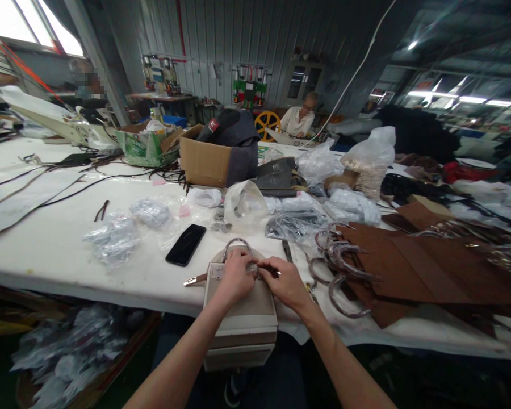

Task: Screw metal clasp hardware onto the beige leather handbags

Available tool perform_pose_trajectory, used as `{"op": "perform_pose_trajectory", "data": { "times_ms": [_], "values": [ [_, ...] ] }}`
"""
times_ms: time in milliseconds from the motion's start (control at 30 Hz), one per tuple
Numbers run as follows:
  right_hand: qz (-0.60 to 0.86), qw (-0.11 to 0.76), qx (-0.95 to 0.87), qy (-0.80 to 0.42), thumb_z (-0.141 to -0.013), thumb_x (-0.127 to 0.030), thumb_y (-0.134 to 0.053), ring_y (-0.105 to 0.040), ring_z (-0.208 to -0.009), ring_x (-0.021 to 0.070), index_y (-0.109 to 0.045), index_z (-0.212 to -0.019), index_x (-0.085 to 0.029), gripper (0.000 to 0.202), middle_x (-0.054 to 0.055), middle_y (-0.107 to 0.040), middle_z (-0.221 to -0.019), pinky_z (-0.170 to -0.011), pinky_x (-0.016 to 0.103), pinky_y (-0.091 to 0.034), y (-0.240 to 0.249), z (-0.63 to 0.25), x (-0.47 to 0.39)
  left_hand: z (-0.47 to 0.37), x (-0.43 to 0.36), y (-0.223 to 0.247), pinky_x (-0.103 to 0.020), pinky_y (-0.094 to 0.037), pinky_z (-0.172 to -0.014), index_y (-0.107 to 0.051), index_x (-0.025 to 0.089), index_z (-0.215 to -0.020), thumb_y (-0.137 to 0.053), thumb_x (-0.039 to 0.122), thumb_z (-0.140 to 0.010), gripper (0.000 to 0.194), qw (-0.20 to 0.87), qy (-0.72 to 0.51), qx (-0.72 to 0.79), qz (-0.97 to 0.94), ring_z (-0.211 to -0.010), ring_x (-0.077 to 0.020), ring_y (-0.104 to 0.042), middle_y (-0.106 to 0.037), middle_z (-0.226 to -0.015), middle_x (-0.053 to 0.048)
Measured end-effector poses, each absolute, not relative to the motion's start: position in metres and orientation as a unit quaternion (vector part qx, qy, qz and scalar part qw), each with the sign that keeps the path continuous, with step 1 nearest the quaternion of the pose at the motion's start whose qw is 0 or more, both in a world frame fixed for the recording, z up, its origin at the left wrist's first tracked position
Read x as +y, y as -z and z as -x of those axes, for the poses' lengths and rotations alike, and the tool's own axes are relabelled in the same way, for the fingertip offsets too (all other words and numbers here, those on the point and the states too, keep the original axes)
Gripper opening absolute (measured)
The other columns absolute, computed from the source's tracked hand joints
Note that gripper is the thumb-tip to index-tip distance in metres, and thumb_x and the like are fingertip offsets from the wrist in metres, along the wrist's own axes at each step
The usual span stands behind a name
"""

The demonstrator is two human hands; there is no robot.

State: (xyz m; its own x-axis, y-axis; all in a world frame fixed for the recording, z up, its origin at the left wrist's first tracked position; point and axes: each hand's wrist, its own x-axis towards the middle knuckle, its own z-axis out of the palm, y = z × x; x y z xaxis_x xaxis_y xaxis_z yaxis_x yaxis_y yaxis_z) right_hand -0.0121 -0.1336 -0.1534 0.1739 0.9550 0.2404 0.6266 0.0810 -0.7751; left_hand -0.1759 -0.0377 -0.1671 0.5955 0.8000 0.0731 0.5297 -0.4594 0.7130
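A cream handbag (247, 325) rests at the table's front edge, reaching down toward my lap. Its wrapped, curved handle (237, 243) stands up behind my hands. My left hand (238, 275) lies over the bag's top, fingers bent and gripping near a small metal fitting that they mostly hide. Close beside it, my right hand (283, 278) pinches a short brown strap (263, 272) against the same spot. On the left side of the bag, another brown strap with a shiny metal end (195, 279) sticks out.
A black phone (186, 245) lies left of the bag, near crumpled plastic (114, 238). Brown leather pieces with wrapped handles (426, 261) are piled at right. Behind stand a cardboard box (205, 162) and a green box (140, 146). A co-worker (298, 121) sits farther back.
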Motion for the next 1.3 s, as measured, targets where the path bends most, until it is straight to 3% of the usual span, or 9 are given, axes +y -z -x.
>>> {"op": "perform_pose_trajectory", "data": {
  "times_ms": [200, 533, 667, 800, 1067, 1167, 1233, 1300],
  "values": [
    [0.638, 0.409, -0.629, -0.176, -0.101, -0.019, -0.066, -0.073, -0.099, 0.0241, -0.081, -0.110, -0.024, 0.019, 0.006, -0.080, -0.106, -0.093, 0.038, -0.055, 0.154, 0.015, -0.137, 0.179, -0.033, 0.173, -0.051, -0.047, -0.123, -0.083, 0.024, -0.121, -0.078, 0.015, -0.084, 0.039, 0.352, -0.202, 0.380, -0.831, -0.129, -0.0345, -0.057, -0.061, -0.131, -0.012],
    [0.629, 0.406, -0.644, -0.158, -0.104, -0.020, -0.063, -0.069, -0.101, 0.0268, -0.081, -0.107, -0.025, 0.018, 0.008, -0.074, -0.102, -0.091, 0.040, -0.054, 0.160, 0.015, -0.136, 0.181, -0.032, 0.172, -0.050, -0.048, -0.122, -0.084, 0.024, -0.120, -0.077, 0.013, -0.084, 0.038, 0.365, -0.205, 0.373, -0.828, -0.128, -0.0337, -0.057, -0.061, -0.130, -0.012],
    [0.618, 0.414, -0.645, -0.175, -0.108, -0.021, -0.056, -0.068, -0.106, 0.0265, -0.080, -0.118, -0.027, 0.026, 0.009, -0.070, -0.108, -0.095, 0.041, -0.054, 0.160, 0.015, -0.139, 0.182, -0.030, 0.172, -0.050, -0.046, -0.124, -0.083, 0.024, -0.122, -0.076, 0.012, -0.086, 0.038, 0.376, -0.200, 0.370, -0.826, -0.130, -0.0337, -0.057, -0.061, -0.132, -0.013],
    [0.619, 0.398, -0.649, -0.194, -0.106, -0.023, -0.064, -0.067, -0.106, 0.0260, -0.077, -0.127, -0.026, 0.024, 0.009, -0.067, -0.112, -0.096, 0.040, -0.055, 0.158, 0.017, -0.143, 0.182, -0.031, 0.170, -0.051, -0.045, -0.124, -0.084, 0.022, -0.121, -0.073, 0.014, -0.090, 0.034, 0.380, -0.198, 0.372, -0.823, -0.132, -0.0347, -0.057, -0.061, -0.133, -0.014],
    [0.625, 0.392, -0.642, -0.206, -0.102, -0.033, -0.072, -0.068, -0.094, 0.0230, -0.079, -0.121, -0.025, 0.022, 0.008, -0.070, -0.108, -0.083, 0.035, -0.057, 0.155, 0.007, -0.141, 0.173, -0.036, 0.164, -0.049, -0.050, -0.119, -0.087, 0.023, -0.109, -0.079, 0.011, -0.083, 0.030, 0.361, -0.217, 0.423, -0.802, -0.124, -0.0340, -0.060, -0.066, -0.124, -0.012],
    [0.712, 0.403, -0.567, -0.098, -0.103, -0.044, -0.070, -0.069, -0.088, 0.0244, -0.079, -0.109, -0.021, 0.025, 0.011, -0.075, -0.104, -0.082, 0.037, -0.058, 0.160, -0.020, -0.128, 0.169, -0.032, 0.161, -0.048, -0.052, -0.116, -0.088, 0.023, -0.104, -0.080, 0.010, -0.078, 0.030, 0.359, -0.201, 0.438, -0.799, -0.121, -0.0342, -0.063, -0.068, -0.122, -0.013],
    [0.796, 0.354, -0.491, -0.006, -0.099, -0.050, -0.072, -0.070, -0.085, 0.0276, -0.076, -0.093, -0.020, 0.031, 0.014, -0.075, -0.091, -0.082, 0.040, -0.057, 0.166, -0.040, -0.114, 0.166, -0.028, 0.157, -0.049, -0.053, -0.113, -0.088, 0.023, -0.101, -0.080, 0.010, -0.076, 0.029, 0.355, -0.178, 0.450, -0.799, -0.120, -0.0356, -0.064, -0.069, -0.120, -0.014],
    [0.853, 0.272, -0.445, 0.017, -0.092, -0.052, -0.080, -0.072, -0.083, 0.0303, -0.073, -0.089, -0.020, 0.032, 0.015, -0.074, -0.083, -0.080, 0.041, -0.056, 0.173, -0.055, -0.097, 0.164, -0.024, 0.152, -0.050, -0.054, -0.112, -0.089, 0.024, -0.099, -0.079, 0.010, -0.075, 0.030, 0.351, -0.152, 0.459, -0.802, -0.119, -0.0371, -0.065, -0.070, -0.118, -0.014]
  ]
}}
